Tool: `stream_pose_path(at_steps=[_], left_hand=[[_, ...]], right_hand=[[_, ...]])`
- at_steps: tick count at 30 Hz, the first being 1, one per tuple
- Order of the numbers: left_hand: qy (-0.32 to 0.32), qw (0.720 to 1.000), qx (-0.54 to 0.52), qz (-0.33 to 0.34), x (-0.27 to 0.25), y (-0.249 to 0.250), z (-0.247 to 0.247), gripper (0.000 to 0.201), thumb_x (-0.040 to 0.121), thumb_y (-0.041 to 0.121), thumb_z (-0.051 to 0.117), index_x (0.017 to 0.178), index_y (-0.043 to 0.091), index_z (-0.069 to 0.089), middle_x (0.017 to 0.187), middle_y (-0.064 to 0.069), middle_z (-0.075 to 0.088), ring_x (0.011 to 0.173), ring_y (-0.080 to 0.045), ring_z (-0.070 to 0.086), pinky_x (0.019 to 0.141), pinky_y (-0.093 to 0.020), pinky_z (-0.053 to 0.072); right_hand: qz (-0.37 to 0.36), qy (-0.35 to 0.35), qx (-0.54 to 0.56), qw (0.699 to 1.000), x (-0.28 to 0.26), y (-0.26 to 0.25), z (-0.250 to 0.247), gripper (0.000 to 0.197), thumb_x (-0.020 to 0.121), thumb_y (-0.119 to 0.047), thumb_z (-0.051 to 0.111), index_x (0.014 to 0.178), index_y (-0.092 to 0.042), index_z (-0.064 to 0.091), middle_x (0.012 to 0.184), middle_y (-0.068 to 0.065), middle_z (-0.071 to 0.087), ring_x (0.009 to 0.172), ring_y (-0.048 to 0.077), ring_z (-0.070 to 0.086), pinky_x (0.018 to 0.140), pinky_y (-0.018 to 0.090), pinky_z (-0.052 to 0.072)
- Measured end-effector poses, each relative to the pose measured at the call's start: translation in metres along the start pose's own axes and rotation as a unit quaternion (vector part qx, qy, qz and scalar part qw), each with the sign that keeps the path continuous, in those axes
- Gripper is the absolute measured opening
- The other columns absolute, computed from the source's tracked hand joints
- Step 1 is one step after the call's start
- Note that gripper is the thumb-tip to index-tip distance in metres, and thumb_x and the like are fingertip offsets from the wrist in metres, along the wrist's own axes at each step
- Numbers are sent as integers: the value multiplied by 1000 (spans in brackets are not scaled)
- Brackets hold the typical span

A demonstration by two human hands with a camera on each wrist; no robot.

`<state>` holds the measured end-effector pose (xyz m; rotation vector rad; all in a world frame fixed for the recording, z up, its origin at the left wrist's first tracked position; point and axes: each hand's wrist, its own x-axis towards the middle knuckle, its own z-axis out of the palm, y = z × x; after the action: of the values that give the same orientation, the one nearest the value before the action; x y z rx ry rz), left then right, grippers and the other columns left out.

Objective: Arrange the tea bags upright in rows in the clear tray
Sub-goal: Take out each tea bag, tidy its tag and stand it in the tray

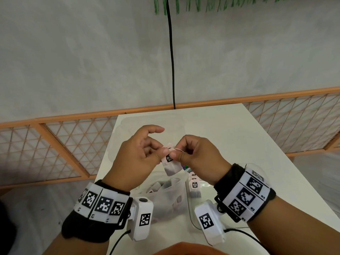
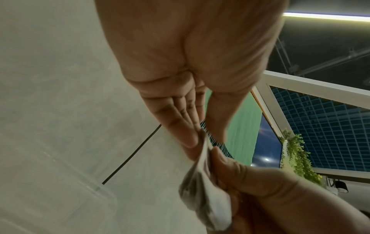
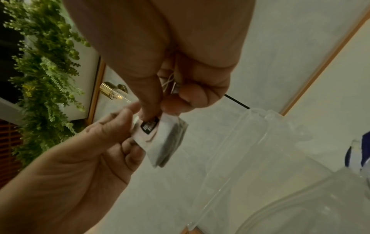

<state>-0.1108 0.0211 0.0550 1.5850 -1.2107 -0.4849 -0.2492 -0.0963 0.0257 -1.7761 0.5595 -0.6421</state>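
Note:
Both hands hold one tea bag point(image 1: 172, 167) above the white table, a white pouch with dark leaves and a pink tag printed black. My left hand point(image 1: 161, 151) pinches its upper edge, index finger raised. My right hand point(image 1: 176, 153) pinches the tag and a loop of thin string. The right wrist view shows the tea bag point(image 3: 166, 142) hanging between the right hand point(image 3: 160, 107) and the left hand's fingers point(image 3: 128, 126). The clear tray point(image 1: 193, 220) lies under my right wrist, with a few tea bags point(image 1: 194, 188) upright at its left end.
A clear plastic bag point(image 1: 165, 196) of several loose tea bags lies under the hands, left of the tray. A faint clear plastic piece point(image 1: 127, 124) lies on the table point(image 1: 239, 137) beyond them. A black cable point(image 1: 172, 61) hangs down the wall. The table's left edge is close to my left wrist.

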Motion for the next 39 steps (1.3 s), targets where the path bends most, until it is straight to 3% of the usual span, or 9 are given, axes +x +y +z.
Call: stream_pose_path(at_steps=[7,11,15,18,20,22,25,35,39], left_hand=[[37,998,46,27,2,-6,7,61,71,0,80,112,38,55,78,0,69,68,-10,65,68,-17,54],[25,997,66,17,1,-12,14,65,71,7,82,117,42,51,78,3,68,71,-10,66,70,-16,54],[22,996,83,-18,-2,-24,12,68,70,19,84,123,44,50,87,9,65,75,-10,64,73,-19,52],[19,994,103,-33,-3,-30,9,70,69,23,84,126,43,49,92,13,63,76,-10,64,75,-22,51],[16,993,113,-41,-4,-33,7,72,68,25,85,127,42,48,94,14,62,76,-10,64,75,-23,51],[15,992,115,-47,-5,-35,5,73,67,26,86,128,40,49,95,14,62,76,-11,64,74,-22,49],[14,992,116,-57,-7,-40,2,73,67,27,85,129,39,48,96,14,61,75,-13,64,72,-20,48],[18,989,113,-89,-8,-50,-9,73,66,29,85,129,39,49,97,11,62,70,-13,64,70,-22,51],[13,988,118,-97,-9,-52,-8,72,67,30,85,128,39,49,96,11,62,70,-13,63,69,-21,51]], right_hand=[[-2,8,-46,999,2,9,1,13,82,-20,74,84,-22,62,78,3,69,61,12,55,58,25,45],[12,-18,-125,992,1,17,-9,17,83,-21,73,71,-13,63,59,-8,54,54,6,44,56,19,37],[165,-41,-146,975,4,53,-30,31,81,-16,73,61,-9,50,58,1,52,52,11,48,56,22,40],[304,-92,-193,928,8,94,-39,28,82,-15,71,61,-16,52,64,9,65,52,15,55,56,24,49],[369,-130,-228,891,7,112,-39,18,83,-18,69,70,-18,58,77,9,70,57,13,61,62,22,55],[411,-166,-237,864,6,125,-35,9,88,-20,65,82,-12,63,90,10,72,76,17,69,81,28,57],[477,-160,-183,844,5,141,-25,19,87,-15,67,101,-3,67,97,12,73,92,23,71,91,40,55],[480,-132,-135,857,13,151,-17,15,79,-7,72,83,-13,58,90,6,63,79,18,67,66,25,59],[464,-133,-163,860,13,151,-16,17,77,-8,73,81,-14,57,89,7,64,84,20,69,72,29,60]])
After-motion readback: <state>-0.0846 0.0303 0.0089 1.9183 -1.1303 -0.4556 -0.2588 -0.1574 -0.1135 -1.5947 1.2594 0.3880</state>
